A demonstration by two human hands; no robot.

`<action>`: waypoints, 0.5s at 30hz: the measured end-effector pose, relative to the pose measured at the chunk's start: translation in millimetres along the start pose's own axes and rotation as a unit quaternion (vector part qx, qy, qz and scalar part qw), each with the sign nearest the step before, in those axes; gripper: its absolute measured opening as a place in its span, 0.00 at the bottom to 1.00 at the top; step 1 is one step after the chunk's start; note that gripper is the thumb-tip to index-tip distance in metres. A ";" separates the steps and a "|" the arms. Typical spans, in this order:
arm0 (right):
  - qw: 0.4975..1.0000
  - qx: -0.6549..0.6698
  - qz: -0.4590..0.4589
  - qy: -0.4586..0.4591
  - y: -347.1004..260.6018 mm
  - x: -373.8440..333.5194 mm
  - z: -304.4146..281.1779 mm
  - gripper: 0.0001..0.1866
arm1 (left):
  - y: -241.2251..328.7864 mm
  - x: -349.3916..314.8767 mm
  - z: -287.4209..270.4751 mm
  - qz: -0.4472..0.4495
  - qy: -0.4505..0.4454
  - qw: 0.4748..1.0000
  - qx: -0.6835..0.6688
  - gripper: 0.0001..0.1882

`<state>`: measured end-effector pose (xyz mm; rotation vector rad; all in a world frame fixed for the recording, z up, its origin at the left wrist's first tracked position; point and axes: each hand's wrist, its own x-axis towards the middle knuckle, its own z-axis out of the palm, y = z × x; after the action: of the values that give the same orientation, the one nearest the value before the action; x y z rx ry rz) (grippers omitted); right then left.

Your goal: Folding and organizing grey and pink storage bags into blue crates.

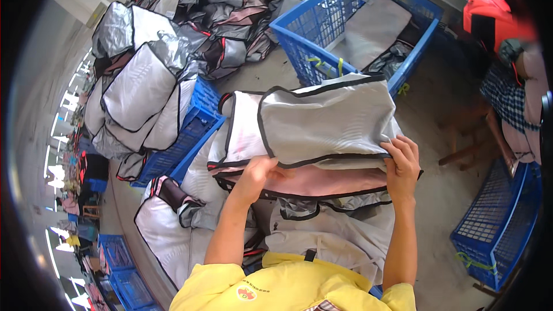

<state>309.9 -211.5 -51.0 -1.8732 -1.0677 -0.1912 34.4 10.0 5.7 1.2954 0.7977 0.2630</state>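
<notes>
A silver-lined insulated bag [325, 121] with black edge binding is spread in front of me, its pink inner side showing below the near edge. My left hand [256, 177] is closed on the near edge at the left, some fingertips hidden under the fabric. On the right side, my right hand [402, 164] pinches the bag's near corner between thumb and fingers. Beneath the bag, more pale fabric pieces [331, 236] lie over my lap. Beside my left forearm rests another silver piece [164, 219] with dark trim.
A blue plastic crate [308, 60] with silver pieces inside stands beyond the bag. To the left, a second blue crate [173, 155] is heaped with silver bags [141, 86]. A large pile [230, 23] covers the floor behind. Another blue crate [489, 224] and a person [518, 92] are at the right.
</notes>
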 end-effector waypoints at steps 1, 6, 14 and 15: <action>1.000 -0.004 0.003 -0.001 0.7 -3.4 -0.5 0.21 | -1.0 0.2 0.0 -0.007 -0.009 1.000 0.024 0.25; 1.000 -0.006 -0.010 -0.008 -9.3 -6.9 -8.4 0.22 | -7.9 -6.4 -8.4 -0.007 0.021 0.994 0.111 0.25; 0.995 -0.065 -0.069 -0.022 -29.7 -41.4 -7.4 0.20 | 46.2 2.8 34.1 0.335 0.300 0.771 0.450 0.31; 0.994 -0.073 -0.074 -0.024 -32.2 -43.7 -8.0 0.19 | 51.1 12.4 32.8 0.381 0.281 0.753 0.457 0.34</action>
<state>261.8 -237.9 -48.8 -1.9382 -1.2557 -0.3184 77.6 7.3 50.1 2.5403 0.8859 1.0563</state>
